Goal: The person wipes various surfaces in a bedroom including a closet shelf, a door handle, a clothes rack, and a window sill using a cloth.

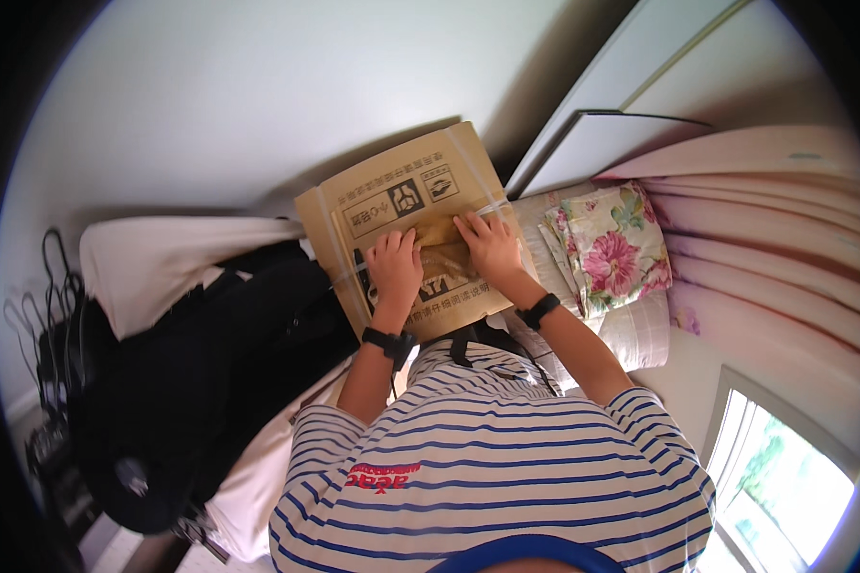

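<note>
A flat brown cardboard box [373,179] with printed symbols and writing lies before me, bound by pale straps. On its upper face is a patch of brown material [441,247], creased and partly shiny; whether it is tape or torn card I cannot tell. My left hand [395,268] rests on the box at the left of this patch, fingers bent against its edge. Across from it, my right hand [491,247] lies on the right part of the box, fingertips on the patch's upper right edge. Neither hand is lifting anything.
Right of the box, folded floral cloth [609,251] lies on pale bedding [648,329], beside a pink curtain [774,222]. Black clothing [222,372] and pale fabric [158,258] are heaped at the left, near several hangers [57,286]. White panels [616,147] lean behind the bedding.
</note>
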`<state>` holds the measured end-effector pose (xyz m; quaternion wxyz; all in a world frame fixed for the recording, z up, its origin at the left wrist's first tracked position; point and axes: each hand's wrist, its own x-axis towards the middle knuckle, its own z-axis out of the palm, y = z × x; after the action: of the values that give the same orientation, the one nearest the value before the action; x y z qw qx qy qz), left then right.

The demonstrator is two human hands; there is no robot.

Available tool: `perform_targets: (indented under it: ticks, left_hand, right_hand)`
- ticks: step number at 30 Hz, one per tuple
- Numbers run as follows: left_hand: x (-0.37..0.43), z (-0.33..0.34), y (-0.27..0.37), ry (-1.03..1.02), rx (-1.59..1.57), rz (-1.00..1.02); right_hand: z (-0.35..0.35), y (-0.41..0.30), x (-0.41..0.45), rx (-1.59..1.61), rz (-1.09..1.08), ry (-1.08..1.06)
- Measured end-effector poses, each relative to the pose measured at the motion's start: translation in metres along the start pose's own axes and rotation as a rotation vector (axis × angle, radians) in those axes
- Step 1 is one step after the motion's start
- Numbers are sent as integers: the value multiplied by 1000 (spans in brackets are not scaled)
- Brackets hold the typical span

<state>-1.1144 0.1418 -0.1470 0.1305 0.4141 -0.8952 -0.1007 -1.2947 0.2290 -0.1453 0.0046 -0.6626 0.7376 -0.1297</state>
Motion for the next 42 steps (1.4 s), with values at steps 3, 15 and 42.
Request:
perform_targets:
  ticks: [3, 15, 42]
  left_hand:
    - [6, 6, 10, 17, -12, 86]
    - [32, 30, 85, -90, -123, 531]
    - [-206, 48, 316, -1331, -364, 1242]
  right_hand:
    - [-6, -1, -29, 3, 64, 5]
    - [-19, -22, -123, 86, 529, 85]
    - [-104, -144, -500, 253, 1457, 608]
